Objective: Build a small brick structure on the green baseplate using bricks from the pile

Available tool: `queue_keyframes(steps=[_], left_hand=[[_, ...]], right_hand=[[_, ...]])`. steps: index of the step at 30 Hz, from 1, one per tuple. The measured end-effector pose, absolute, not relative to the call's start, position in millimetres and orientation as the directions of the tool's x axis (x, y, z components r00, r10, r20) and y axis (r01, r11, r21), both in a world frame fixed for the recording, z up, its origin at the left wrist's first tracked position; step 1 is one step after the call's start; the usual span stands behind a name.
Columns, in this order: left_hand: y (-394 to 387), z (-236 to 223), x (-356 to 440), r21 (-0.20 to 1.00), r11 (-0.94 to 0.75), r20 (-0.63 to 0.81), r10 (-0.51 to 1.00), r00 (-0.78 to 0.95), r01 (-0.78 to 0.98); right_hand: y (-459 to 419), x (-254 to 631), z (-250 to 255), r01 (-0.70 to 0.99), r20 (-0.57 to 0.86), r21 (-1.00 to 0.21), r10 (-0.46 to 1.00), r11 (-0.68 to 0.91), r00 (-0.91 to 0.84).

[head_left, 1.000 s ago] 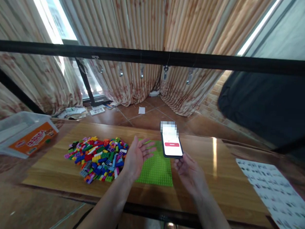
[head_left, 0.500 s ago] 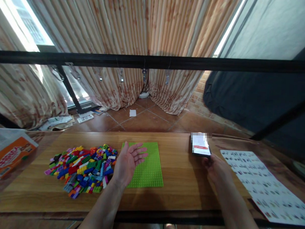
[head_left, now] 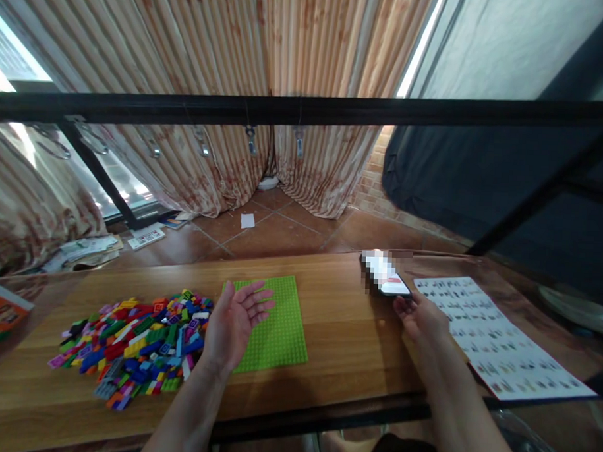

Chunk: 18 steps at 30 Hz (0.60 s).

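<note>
My left hand (head_left: 236, 322) is open, palm turned up and fingers apart, with nothing in it. It hovers over the left part of a green studded baseplate (head_left: 282, 331) on the wooden table. Just left of that hand spreads a heap of mixed coloured building bricks (head_left: 139, 339). My right hand (head_left: 420, 316) is closed on the near end of a smartphone (head_left: 396, 282) with a lit screen, tilted above the table's right side. Part of the screen is blurred out.
A printed sheet (head_left: 495, 338) with rows of small pictures lies at the right end of the wooden table (head_left: 341, 359). An orange and white box (head_left: 2, 311) stands at the left edge. A black metal bar (head_left: 335, 112) crosses beyond the table, before striped curtains (head_left: 209, 45).
My view has turned to the right, so the scene sits further left. The phone in my right hand has turned and tipped. My left hand keeps its open pose over the baseplate.
</note>
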State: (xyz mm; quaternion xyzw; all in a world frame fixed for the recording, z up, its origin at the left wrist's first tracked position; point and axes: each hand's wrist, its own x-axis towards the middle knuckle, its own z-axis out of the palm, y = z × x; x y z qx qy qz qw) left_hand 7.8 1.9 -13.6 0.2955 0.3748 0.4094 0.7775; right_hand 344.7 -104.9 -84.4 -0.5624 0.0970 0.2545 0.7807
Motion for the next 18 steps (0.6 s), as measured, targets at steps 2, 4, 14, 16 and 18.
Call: queue_keyframes(steps=[2, 4, 14, 16, 18], left_hand=[[1.8, -13.6, 7.8, 0.766, 0.492, -0.343, 0.857, 0.385, -0.414], [1.9, -13.6, 7.6, 0.766, 0.493, -0.343, 0.856, 0.387, -0.413], [1.0, -9.8, 6.7, 0.768, 0.487, -0.338, 0.86, 0.383, -0.416], [1.6, -10.1, 6.5, 0.765, 0.487, -0.335, 0.86, 0.385, -0.421], [2.3, -10.7, 6.3, 0.765, 0.485, -0.333, 0.861, 0.384, -0.423]], right_hand=[[-105.9, 344.1, -81.9, -0.483, -0.429, -0.841, 0.245, 0.242, 0.87], [-106.0, 343.5, -79.4, -0.477, -0.434, -0.847, 0.211, 0.236, 0.876], [-104.6, 342.2, -78.3, -0.398, -0.393, -0.898, 0.065, 0.189, 0.917], [-104.8, 342.8, -79.7, -0.387, -0.381, -0.905, 0.065, 0.178, 0.922], [-104.8, 343.5, -80.5, -0.375, -0.37, -0.912, 0.064, 0.164, 0.927]])
